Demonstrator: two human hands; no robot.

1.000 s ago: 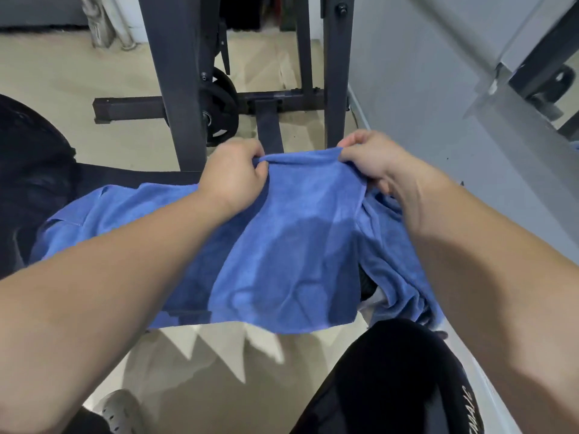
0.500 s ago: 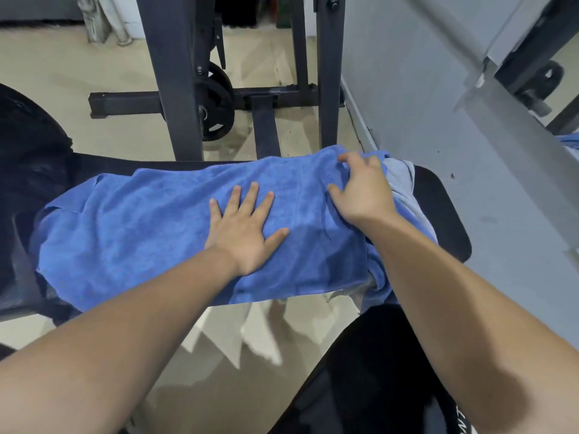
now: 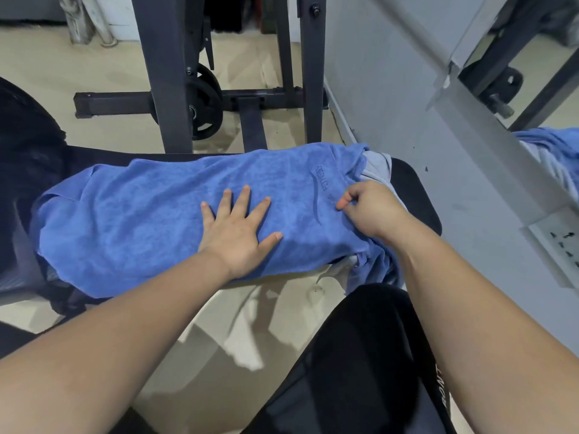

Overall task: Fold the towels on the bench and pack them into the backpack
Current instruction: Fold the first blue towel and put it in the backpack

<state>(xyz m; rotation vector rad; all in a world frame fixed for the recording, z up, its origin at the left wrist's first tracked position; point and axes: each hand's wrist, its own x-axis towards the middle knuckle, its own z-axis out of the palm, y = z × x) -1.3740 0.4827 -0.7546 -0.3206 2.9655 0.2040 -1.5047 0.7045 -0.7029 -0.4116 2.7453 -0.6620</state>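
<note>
A blue terry-cloth towel (image 3: 150, 220) lies stretched lengthwise across the black padded surface (image 3: 413, 195) of a workout bench. It covers most of the pad from the left end to near the right, and its near edge hangs a little over the front. An embossed logo shows on its right part.

The left hand (image 3: 238, 230) rests flat on the middle of the towel, palm down. Its fingers (image 3: 242, 198) are straight and spread, released rather than gripping, pressing the cloth onto the surface.

The right hand (image 3: 369, 211) sits just right of the logo, close beside the left hand but not touching it. Its fingers are curled, with thumb and forefinger pinching a bit of the blue fabric at the towel's right end. The cloth bunches under this hand and drops off the front edge below the wrist.

A pale grey-blue cloth (image 3: 377, 166) peeks out from under the blue towel's far right corner, lying on the pad.

Behind the bench stands a dark metal rack frame (image 3: 166, 73) with a black weight plate (image 3: 205, 108) at its foot, on a beige floor (image 3: 47, 64). A grey wall (image 3: 385, 89) runs along the right side. The person's black shorts (image 3: 360, 355) fill the lower foreground.
</note>
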